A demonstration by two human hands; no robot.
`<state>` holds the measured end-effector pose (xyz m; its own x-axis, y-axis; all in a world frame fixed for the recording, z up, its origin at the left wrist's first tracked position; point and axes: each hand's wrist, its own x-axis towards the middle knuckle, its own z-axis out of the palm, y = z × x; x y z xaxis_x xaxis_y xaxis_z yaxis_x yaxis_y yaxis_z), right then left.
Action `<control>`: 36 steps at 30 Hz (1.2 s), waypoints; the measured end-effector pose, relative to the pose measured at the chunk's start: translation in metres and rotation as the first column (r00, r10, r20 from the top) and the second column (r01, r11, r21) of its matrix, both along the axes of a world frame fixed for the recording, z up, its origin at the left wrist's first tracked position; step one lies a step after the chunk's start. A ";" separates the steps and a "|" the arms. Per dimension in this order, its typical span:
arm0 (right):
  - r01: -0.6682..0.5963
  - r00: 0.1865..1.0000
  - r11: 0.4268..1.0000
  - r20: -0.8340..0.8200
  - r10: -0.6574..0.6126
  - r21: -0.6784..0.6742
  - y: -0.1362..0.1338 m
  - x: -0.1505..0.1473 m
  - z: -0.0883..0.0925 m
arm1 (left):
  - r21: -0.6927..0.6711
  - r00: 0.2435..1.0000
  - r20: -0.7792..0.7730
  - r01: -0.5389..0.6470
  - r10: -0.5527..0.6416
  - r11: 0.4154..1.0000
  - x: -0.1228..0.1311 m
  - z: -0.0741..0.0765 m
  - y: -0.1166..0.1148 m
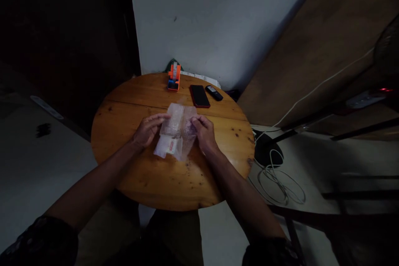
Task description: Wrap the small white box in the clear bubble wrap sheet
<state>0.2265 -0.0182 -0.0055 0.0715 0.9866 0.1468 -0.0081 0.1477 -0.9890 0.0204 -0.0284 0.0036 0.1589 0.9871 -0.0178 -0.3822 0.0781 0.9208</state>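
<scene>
A sheet of clear bubble wrap (176, 120) lies partly unfolded near the middle of the round wooden table. On its lower part is a small white item with a red label (171, 146), partly covered by the plastic; I cannot make out what it is. My left hand (150, 129) is at the wrap's left edge, fingers stretched out and fingertips touching the plastic. At the right edge my right hand (203, 132) pinches the bubble wrap between thumb and fingers.
Behind the wrap stand an orange tape dispenser (173, 77), a smartphone with a red edge (200, 96) and a dark handset (214, 92). The round wooden table (140, 178) backs onto a wall. A coiled pale cable (277, 181) lies on the floor at right.
</scene>
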 end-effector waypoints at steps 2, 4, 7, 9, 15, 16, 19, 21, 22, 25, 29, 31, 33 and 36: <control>0.026 0.997 0.999 -0.070 -0.028 -0.033 0.002 0.004 0.003 | -0.013 0.998 0.002 -0.070 0.070 0.997 -0.001 -0.002 0.004; 0.019 0.993 0.998 -0.112 -0.026 -0.056 0.002 0.005 0.005 | -0.021 0.994 -0.052 -0.100 0.098 0.995 0.000 -0.002 0.005; 0.004 0.991 0.998 -0.137 -0.013 -0.066 0.003 0.004 0.002 | 0.036 0.966 -0.226 -0.119 0.124 0.992 0.001 -0.002 0.003; 0.005 0.993 0.999 -0.119 -0.012 -0.054 0.004 0.003 0.000 | 0.128 0.909 -0.377 -0.139 0.178 0.982 0.001 -0.002 0.001; 0.022 0.999 1.000 -0.039 -0.023 -0.013 0.003 0.004 0.002 | 0.242 0.741 -0.628 -0.103 0.237 0.965 -0.002 -0.004 0.000; 0.024 0.999 1.000 -0.029 -0.024 -0.008 0.002 0.004 0.003 | 0.228 0.745 -0.630 -0.092 0.219 0.969 -0.002 -0.005 -0.001; 0.039 0.999 0.999 -0.004 -0.039 0.004 0.002 0.005 0.004 | 0.211 0.762 -0.600 -0.143 0.243 0.967 -0.004 -0.006 0.001; 0.055 0.998 0.998 0.000 -0.055 0.011 0.002 0.006 0.004 | 0.218 0.766 -0.564 -0.221 0.307 0.951 -0.006 -0.007 0.003; 0.061 0.998 0.998 -0.004 -0.061 0.011 0.003 0.007 0.004 | 0.214 0.771 -0.540 -0.261 0.337 0.941 -0.008 -0.007 0.004; 0.087 0.995 0.996 -0.044 -0.087 -0.004 0.007 0.012 0.003 | 0.143 0.817 -0.427 -0.362 0.387 0.921 -0.012 -0.007 0.009; 0.131 0.987 0.991 -0.089 -0.134 -0.038 0.013 0.018 0.000 | -0.006 0.861 -0.315 -0.423 0.400 0.906 -0.016 -0.006 0.013; 0.142 0.984 0.989 -0.105 -0.146 -0.050 0.016 0.021 -0.002 | -0.042 0.862 -0.302 -0.438 0.406 0.898 -0.016 -0.006 0.015; 0.148 0.980 0.987 -0.123 -0.154 -0.058 0.019 0.022 -0.004 | -0.059 0.858 -0.302 -0.452 0.415 0.890 -0.017 -0.007 0.016; 0.153 0.978 0.985 -0.132 -0.162 -0.074 0.022 0.022 -0.006 | -0.067 0.850 -0.320 -0.461 0.418 0.885 -0.017 -0.009 0.017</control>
<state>0.2488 0.0037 -0.0116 0.2421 0.9683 0.0623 -0.1263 0.0951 -0.9874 0.0032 -0.0114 -0.0051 -0.3241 0.9366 -0.1333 -0.1255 0.0972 0.9873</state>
